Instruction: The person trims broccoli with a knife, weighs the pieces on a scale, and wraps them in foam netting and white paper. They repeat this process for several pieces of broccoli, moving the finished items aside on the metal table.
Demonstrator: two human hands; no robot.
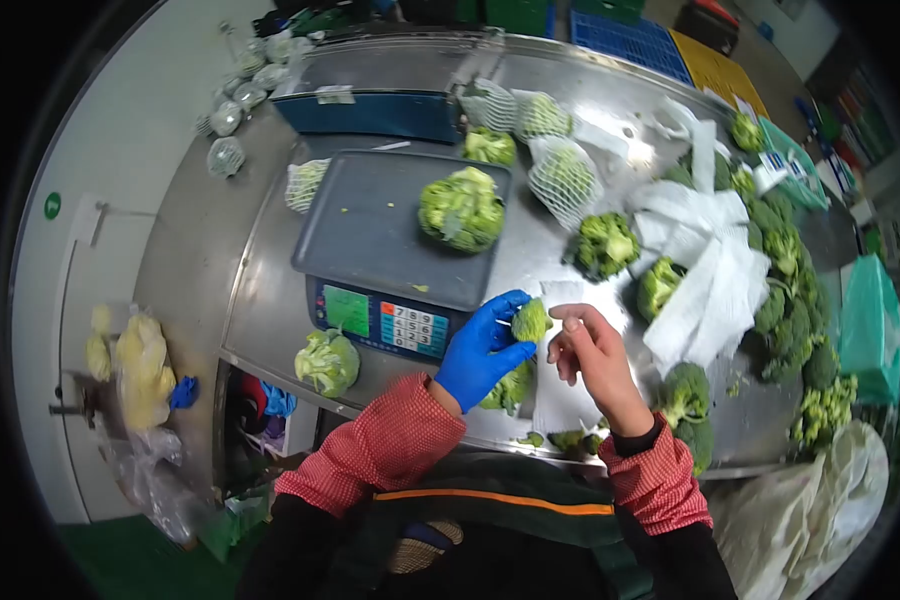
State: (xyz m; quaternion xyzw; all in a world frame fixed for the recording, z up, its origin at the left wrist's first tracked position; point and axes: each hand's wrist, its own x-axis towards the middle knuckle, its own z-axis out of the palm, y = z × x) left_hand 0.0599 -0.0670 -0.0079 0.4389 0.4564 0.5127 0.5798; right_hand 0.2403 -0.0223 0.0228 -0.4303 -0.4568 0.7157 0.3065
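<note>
My left hand (485,348), in a blue glove, holds a small broccoli floret (531,320) between thumb and fingers. Close to its right is my bare right hand (592,360), fingers bent and apart, with nothing visible in it. Just above my left hand stands a scale (380,240) with a grey tray, and a broccoli head (462,209) rests on the tray's right side. Beneath my hands another broccoli piece (510,388) is partly hidden, beside a white foam net (564,400). A further head (327,362) sits left of my gloved hand.
Net-wrapped heads (563,178) lie behind the scale. Loose white nets (705,260) cover part of a broccoli pile (790,290) on the right. A blue-sided metal box (370,115) stands at the back. Plastic bags (143,370) hang at the left.
</note>
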